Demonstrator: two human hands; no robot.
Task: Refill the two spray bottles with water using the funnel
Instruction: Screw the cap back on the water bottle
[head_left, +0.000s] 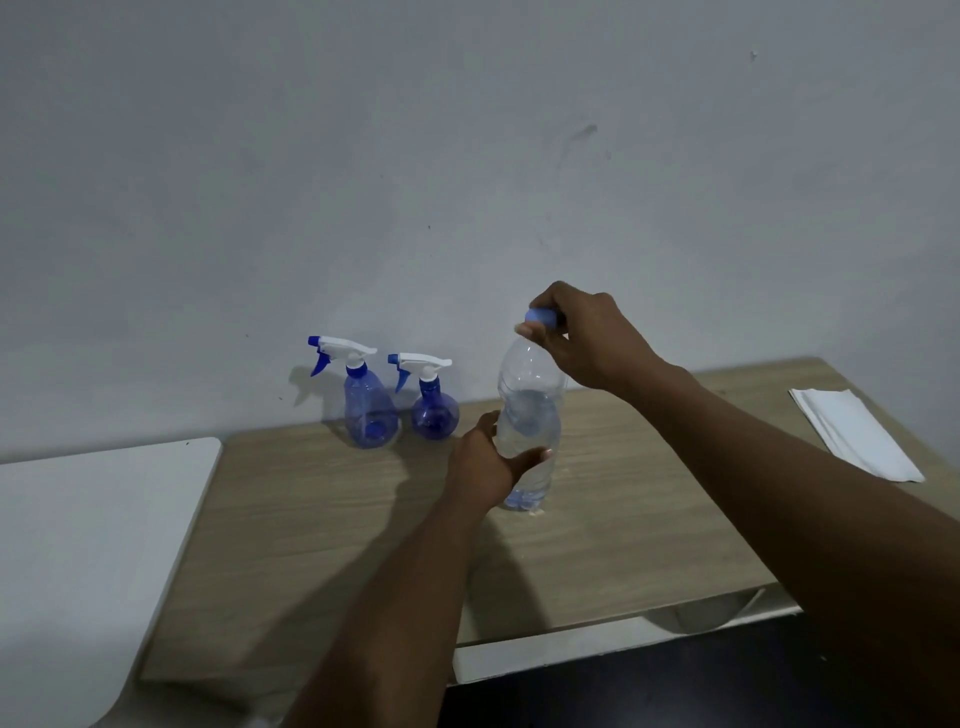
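Worktop (322, 519): pale wood grain, set against a plain wall; a white surface (93, 545) adjoins it on the left.

Water bottle (530, 415): clear plastic, upright on the worktop near its middle, partly filled. Your left hand (483, 467) is wrapped round its lower body, thumb across the near side. Your right hand (587, 338) is closed over the top, fingertips pinched on the blue cap (540, 317). Both hands are therefore clamped on the same bottle, one low, one high.

Spray bottle, taller (366, 410): blue see-through body, white trigger head with blue nozzle pointing left. It stands upright at the far edge, close to the wall, left of the water bottle. It looks nearly empty.

Spray bottle, round (434, 410): darker blue, same kind of trigger head, nozzle also pointing left. It stands just right of the taller one and apart from the water bottle. You cannot tell its fill level.

Folded paper towel (857, 436): white, lying flat at the far right of the worktop, well apart from the bottles.
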